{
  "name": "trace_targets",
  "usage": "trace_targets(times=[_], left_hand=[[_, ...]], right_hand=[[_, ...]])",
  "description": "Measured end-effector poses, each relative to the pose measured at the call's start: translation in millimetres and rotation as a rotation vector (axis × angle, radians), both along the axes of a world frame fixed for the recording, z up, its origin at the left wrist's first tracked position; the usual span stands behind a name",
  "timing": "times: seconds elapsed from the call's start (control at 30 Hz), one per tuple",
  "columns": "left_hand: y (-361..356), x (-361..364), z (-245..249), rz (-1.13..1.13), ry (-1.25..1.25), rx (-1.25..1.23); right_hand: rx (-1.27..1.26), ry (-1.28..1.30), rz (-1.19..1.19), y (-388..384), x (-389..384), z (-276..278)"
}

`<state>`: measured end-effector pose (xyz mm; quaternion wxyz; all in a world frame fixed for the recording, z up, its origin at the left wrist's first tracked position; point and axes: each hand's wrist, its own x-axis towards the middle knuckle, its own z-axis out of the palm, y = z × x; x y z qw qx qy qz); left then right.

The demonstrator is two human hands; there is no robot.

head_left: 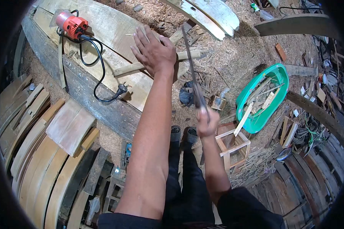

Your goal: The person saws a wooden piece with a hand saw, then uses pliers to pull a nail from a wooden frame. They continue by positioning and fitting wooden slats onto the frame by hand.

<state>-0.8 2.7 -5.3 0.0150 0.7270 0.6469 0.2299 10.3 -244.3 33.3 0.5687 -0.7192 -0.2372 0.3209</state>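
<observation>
Head view: the left hand [158, 57] lies, fingers spread, over a wooden stick [132, 69] on the far-left planks [114, 26]; the right hand [207, 122] is clenched on a handsaw [195, 87], which crosses the stick's right end, contact unclear. Because only one palm presses, the stick could roll and the handsaw jump. No writing is readable.

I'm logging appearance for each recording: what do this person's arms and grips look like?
The left grip and right grip are bare human hands, without gloves. A plain black left sleeve and right sleeve leave the forearms uncovered. No watch, bracelet or cable shows at either wrist; rings on the right can't be judged.
</observation>
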Motion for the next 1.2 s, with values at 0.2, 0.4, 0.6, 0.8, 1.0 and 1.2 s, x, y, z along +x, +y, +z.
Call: trace_targets(times=[0.2, 0.4, 0.6, 0.8, 1.0, 1.2], left_hand=[[-1, 0, 2, -0.006, -0.023, -0.010], [-4, -1, -1, 0.001, 0.001, -0.002], [-1, -1, 0, -0.008, -0.014, 0.012], [4, 0, 3, 0.002, -0.012, 0.009], [0, 0, 0, -0.003, -0.010, 0.012], [-4, -1, -3, -0.015, -0.025, 0.003]], right_hand=[[-0.047, -0.092, 0.026, 16, -4, 20], [-0.119, 0.076, -0.024, -30, -18, 29], [-0.006, -0.002, -0.035, 46, 8, 8], [-0.031, 0.072, -0.062, -62, -44, 18], [-0.041, -0.033, -0.025, 39, -1, 3], [-0.059, -0.062, -0.012, -64, -41, 13]])
